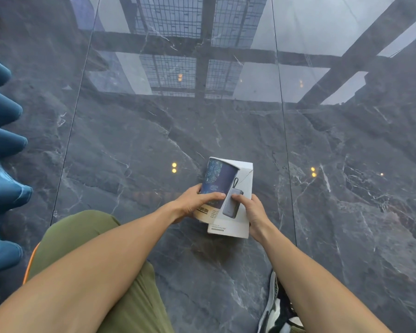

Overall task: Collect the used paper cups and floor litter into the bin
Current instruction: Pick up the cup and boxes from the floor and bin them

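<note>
A dark blue patterned paper cup (215,179) with a tan base lies in my left hand (192,204), whose thumb presses across its side. Beside it, a white cardboard box (243,219) printed with a picture of a power bank is gripped by my right hand (252,212) at its right edge, thumb on the front. Cup and box touch each other, held together just above the dark marble floor (154,140). No bin is in view.
Blue padded cushions (3,145) of a seat line the left edge. My knee in olive shorts (87,231) is at lower left and my shoe (276,308) at lower right. The glossy floor reflects window frames.
</note>
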